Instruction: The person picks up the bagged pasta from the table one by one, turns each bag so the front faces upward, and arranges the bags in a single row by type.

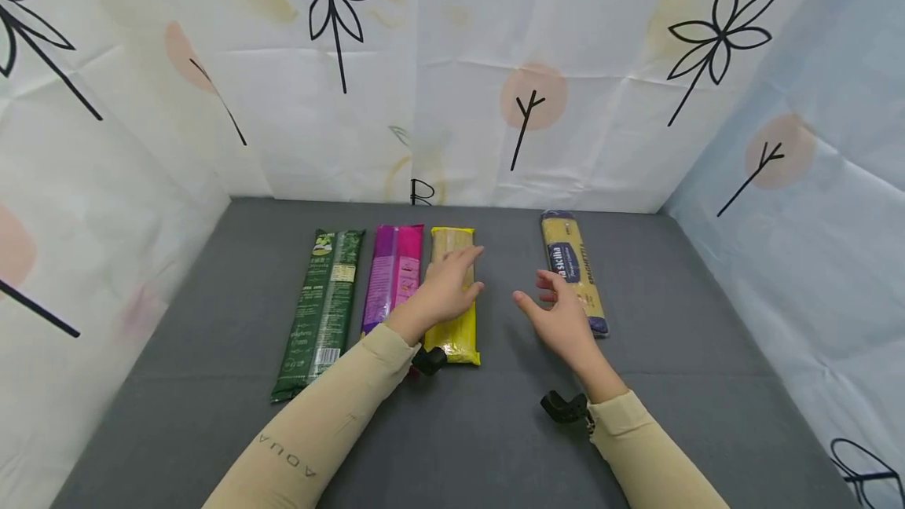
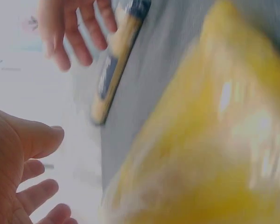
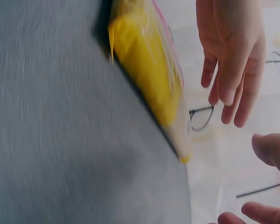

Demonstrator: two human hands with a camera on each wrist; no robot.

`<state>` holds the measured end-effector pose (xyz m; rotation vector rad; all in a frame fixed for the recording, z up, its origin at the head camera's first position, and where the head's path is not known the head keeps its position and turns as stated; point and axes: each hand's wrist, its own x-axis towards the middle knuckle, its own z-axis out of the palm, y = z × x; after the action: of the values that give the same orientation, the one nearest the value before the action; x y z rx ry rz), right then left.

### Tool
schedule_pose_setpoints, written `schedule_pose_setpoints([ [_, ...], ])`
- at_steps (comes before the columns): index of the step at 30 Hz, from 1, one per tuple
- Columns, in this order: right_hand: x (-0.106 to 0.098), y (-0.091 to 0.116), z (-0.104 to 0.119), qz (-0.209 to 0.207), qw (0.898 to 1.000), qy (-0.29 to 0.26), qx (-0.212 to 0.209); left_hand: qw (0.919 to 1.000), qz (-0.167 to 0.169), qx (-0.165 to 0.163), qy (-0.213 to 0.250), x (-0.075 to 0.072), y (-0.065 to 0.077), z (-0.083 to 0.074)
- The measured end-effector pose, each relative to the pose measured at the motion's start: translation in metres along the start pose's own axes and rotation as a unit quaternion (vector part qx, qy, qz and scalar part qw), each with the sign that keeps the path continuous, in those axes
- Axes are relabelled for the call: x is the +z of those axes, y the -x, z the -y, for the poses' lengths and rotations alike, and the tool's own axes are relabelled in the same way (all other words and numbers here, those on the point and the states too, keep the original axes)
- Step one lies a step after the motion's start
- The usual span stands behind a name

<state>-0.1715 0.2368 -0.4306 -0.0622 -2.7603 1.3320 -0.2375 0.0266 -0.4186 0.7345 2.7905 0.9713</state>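
Four long packets lie in a spread on the grey table. My left hand (image 1: 445,289) is over the yellow pasta packet (image 1: 452,340), fingers loosely extended and holding nothing; the wrist views show it raised above the surface. My right hand (image 1: 566,324) hovers beside the near left side of the blue-and-yellow spaghetti packet (image 1: 585,289), thumb apart from the fingers, nothing in its grasp. In the left wrist view the yellow packet (image 2: 214,154) looms close and blurred. The right wrist view shows its yellow end (image 3: 144,65) with my left hand (image 3: 235,56) to the right.
Left of the yellow packet lies a purple-and-pink packet (image 1: 392,273), partly behind my left wrist. Farther left is a long dark green packet (image 1: 318,313). White cloth walls (image 1: 459,100) with flower drawings enclose the table (image 1: 495,438) at the back and sides.
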Motion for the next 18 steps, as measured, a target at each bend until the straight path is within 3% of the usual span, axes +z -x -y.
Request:
schedule_pose_setpoints([
  [6, 0.017, 0.007, 0.012, 0.038, 0.999, -0.034, 0.018, 0.9991, -0.021, -0.036, 0.002, -0.014, -0.011, 0.025],
  [12, 0.036, 0.014, 0.022, 0.068, 0.995, -0.062, 0.025, 0.9963, -0.031, -0.076, 0.023, -0.017, -0.024, 0.046],
  [18, 0.053, 0.018, 0.027, 0.099, 0.992, -0.075, 0.030, 0.9948, -0.029, -0.090, 0.039, -0.016, -0.036, 0.061],
])
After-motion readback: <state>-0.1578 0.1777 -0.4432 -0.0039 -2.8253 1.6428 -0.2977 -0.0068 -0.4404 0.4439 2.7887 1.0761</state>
